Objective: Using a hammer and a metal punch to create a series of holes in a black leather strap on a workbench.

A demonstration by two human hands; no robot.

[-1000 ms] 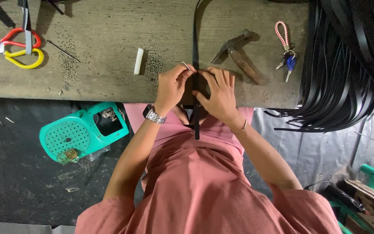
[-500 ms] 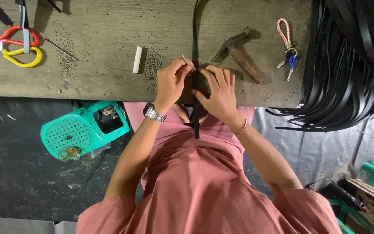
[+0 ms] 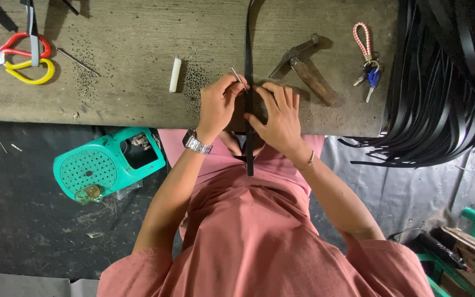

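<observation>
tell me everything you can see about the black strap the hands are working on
The black strap is a long, narrow, flat band, leather-like and matte. It lies straight across the worn wooden bench, running from the far edge to the near one, where its end hangs over the person's lap. The left hand and right hand press on it from either side.

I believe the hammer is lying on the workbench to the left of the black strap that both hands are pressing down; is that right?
Not quite: the head view shows the hammer lying to the right of the black strap, not the left. The rest holds: it rests on the workbench, and the left hand and right hand both press on the strap.
</observation>
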